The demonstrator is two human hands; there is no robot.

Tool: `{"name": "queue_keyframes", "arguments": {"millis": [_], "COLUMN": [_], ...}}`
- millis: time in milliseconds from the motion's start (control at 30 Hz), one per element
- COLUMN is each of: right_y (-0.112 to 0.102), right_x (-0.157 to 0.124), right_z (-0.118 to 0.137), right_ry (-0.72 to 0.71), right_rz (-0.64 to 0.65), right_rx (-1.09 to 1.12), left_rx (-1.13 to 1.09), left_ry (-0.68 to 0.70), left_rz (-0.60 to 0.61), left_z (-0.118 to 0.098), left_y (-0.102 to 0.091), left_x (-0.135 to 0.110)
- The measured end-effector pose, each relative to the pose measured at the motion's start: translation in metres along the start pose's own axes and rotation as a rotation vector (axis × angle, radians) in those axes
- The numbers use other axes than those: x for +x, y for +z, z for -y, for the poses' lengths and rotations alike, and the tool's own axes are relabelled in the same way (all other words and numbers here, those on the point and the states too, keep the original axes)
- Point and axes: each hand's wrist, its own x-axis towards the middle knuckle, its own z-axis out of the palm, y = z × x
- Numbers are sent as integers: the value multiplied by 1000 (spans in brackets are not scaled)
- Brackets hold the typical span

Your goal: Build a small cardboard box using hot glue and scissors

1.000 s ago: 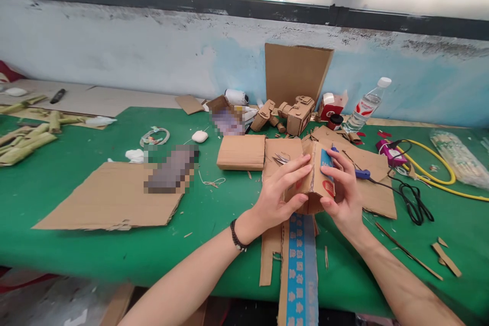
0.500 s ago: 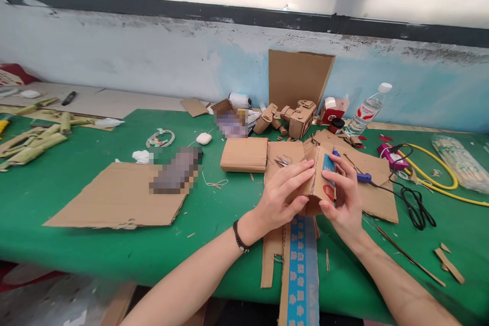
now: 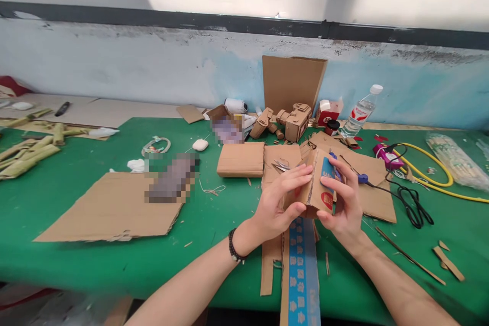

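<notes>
A folded piece of cardboard [image 3: 315,183] with blue and red print is held between both hands, one raw edge turned up. My left hand [image 3: 284,198], wearing a dark beaded bracelet, presses its left face with fingers and thumb. On the printed right face, my right hand [image 3: 344,198] grips with bent fingers and the thumb low. Beneath them lie cardboard sheets and a long strip with blue tape [image 3: 300,275]. Scissors [image 3: 281,165] rest just left of the held piece, partly behind my left hand. Right of my right hand is a blue-handled tool [image 3: 362,179] with a black cord.
A flat cardboard box [image 3: 240,160] and a large cardboard sheet [image 3: 110,209] lie to the left. Cardboard models [image 3: 296,121] and a water bottle [image 3: 361,112] stand at the back. A yellow cable [image 3: 439,178] and bagged sticks [image 3: 456,160] lie on the right.
The view has shifted slightly, with the table's far items lower and a little left in the picture. Both hands keep their hold on the cardboard, which is tilted a little differently.
</notes>
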Motion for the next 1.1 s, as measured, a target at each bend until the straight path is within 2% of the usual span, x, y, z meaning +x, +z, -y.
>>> {"name": "queue_keyframes", "arguments": {"millis": [167, 367, 500, 767, 1100], "right_y": [-1, -5, -4, -2, -1], "right_x": [-1, 3, 3, 3, 1], "right_z": [-1, -4, -3, 1, 9], "right_ry": [7, -20, -8, 4, 27], "right_rz": [-18, 19, -2, -15, -28], "right_rx": [-18, 15, 12, 28, 95], "left_rx": [-67, -57, -81, -64, -56], "left_ry": [-20, -67, -101, 10, 51], "left_rz": [-53, 7, -1, -22, -18], "left_z": [-2, 2, 1, 4, 1], "left_y": [1, -8, -8, -5, -2], "left_x": [-1, -2, -1, 2, -1]}}
